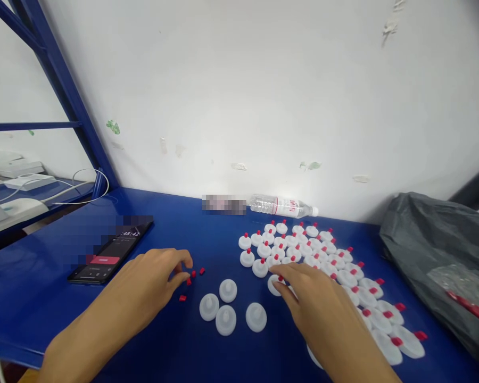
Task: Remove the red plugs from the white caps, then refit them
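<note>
My left hand (pixel 165 271) hovers over the table at the small red caps (pixel 193 274), its thumb and index finger curled with a gap between the tips. Nothing shows between those tips. On the other side, my right hand (pixel 303 284) reaches over a round white plastic disc (pixel 275 290) topped with a red cap (pixel 280 278). The thumb and index finger stand apart around that cap, and the thumb partly covers the disc. Between my hands lie several white discs (pixel 225 321) with bare nozzles and no caps.
Several red-capped white discs (pixel 291 254) crowd the blue table (pixel 159 340) at the right. Behind them a clear bottle (pixel 279 206) lies by the wall, beside a blurred patch. A phone (pixel 115 252) is at left, a dark plastic bag (pixel 427 250) at far right.
</note>
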The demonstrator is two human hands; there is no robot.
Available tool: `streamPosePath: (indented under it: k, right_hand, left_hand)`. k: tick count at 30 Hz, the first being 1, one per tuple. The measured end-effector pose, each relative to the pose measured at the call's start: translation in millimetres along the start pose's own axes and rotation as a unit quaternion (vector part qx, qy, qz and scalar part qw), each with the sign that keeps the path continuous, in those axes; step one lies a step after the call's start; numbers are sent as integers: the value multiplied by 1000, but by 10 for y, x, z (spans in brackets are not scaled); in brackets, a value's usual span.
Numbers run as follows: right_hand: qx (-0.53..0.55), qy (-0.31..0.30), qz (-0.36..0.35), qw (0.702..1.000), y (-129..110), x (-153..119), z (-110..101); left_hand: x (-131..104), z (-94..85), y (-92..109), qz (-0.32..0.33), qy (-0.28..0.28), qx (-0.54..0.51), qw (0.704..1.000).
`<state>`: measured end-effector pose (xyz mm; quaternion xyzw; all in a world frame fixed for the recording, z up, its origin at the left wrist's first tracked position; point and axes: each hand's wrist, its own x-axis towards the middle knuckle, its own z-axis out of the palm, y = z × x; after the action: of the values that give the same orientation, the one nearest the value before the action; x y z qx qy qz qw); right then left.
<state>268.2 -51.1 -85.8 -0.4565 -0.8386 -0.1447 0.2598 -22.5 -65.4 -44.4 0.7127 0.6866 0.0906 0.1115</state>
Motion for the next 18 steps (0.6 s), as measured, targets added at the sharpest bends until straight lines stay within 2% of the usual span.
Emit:
streamPosePath:
  k: [4,7,9,11,13,15,18]
  right_hand:
    - [108,-15,45,993,-70,36,-85]
    - [197,28,59,978,-225,82,-190]
    - [238,58,34,969,-332,105,-251]
    - [268,84,-6,960,-409,117,-291]
    - [286,117,-37,950,-449,119,-317]
    - [290,139,-46,946,-458,118,-341]
    - [272,119,-30,955,-452,123,-376]
  left_hand:
    - [-76,-46,79,13,28,-13,999]
    - [-156,35,223,73,61,-58,994]
    - [-202,137,360,137,56,-105,983]
    - [-232,235,500,198,18,-152,968]
    - [-245,288,607,222,11,-201,954]
    - [-251,277,659,213,40,-238,947]
    - [-257,188,651,155,85,-272,946]
